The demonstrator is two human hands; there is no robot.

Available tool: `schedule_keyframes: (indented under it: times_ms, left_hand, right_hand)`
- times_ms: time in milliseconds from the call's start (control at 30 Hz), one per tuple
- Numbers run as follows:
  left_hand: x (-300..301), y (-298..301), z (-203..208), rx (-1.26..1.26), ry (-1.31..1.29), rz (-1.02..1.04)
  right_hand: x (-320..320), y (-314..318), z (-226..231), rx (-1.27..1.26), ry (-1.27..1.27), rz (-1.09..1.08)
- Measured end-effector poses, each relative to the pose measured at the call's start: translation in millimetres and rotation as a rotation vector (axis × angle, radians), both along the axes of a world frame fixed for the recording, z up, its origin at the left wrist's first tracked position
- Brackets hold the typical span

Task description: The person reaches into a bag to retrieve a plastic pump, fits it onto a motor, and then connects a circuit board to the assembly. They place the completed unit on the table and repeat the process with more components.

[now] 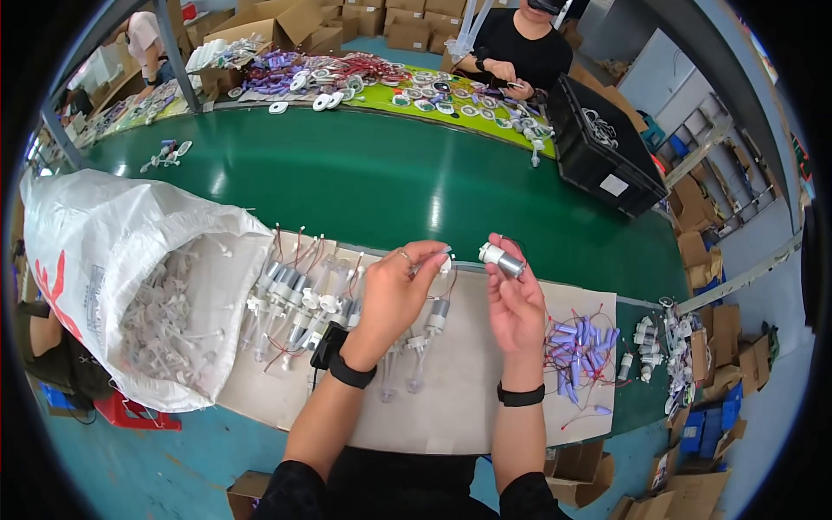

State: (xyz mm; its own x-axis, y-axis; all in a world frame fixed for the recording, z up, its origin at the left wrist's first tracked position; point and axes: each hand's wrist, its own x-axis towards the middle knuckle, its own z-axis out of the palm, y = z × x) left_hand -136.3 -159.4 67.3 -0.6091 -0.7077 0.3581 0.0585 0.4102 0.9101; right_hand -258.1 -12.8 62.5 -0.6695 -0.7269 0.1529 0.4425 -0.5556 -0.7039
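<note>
My right hand (pixel 518 312) holds a small cylindrical motor (pixel 505 261) with a silver body and a white end, resting along its raised fingers. To its left, my left hand (pixel 394 290) pinches a small clear plastic piece (pixel 446 251) between thumb and fingertips; its far end is too small to make out. The two hands are a short way apart above the cardboard sheet (pixel 464 381). Beside and partly behind my left wrist lie several motor assemblies (pixel 290 286) with white fittings, clear tubes and red wires. One assembly (pixel 438 316) lies between my hands.
At left, a white sack (pixel 95 251) spills clear plastic parts (pixel 165 325). Purple wired cylinders (pixel 581 351) lie right of my right wrist. Beyond the green belt (pixel 347 165), a person (pixel 524 52) handles parts near a black crate (pixel 607 156).
</note>
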Motion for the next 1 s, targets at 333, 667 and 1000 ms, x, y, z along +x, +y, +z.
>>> schedule_keyframes:
  times_ms: [333, 667, 1000]
  left_hand:
    - [-5, 10, -6, 0.094, -0.001, -0.091]
    - [-7, 14, -7, 0.131, -0.021, -0.131]
    - [-7, 19, -5, -0.06, 0.028, -0.136]
  right_hand:
    - [-1, 3, -24, 0.109, 0.223, -0.165]
    - [-3, -1, -32, 0.165, 0.292, -0.251]
    - [3, -5, -28, -0.134, -0.169, -0.055]
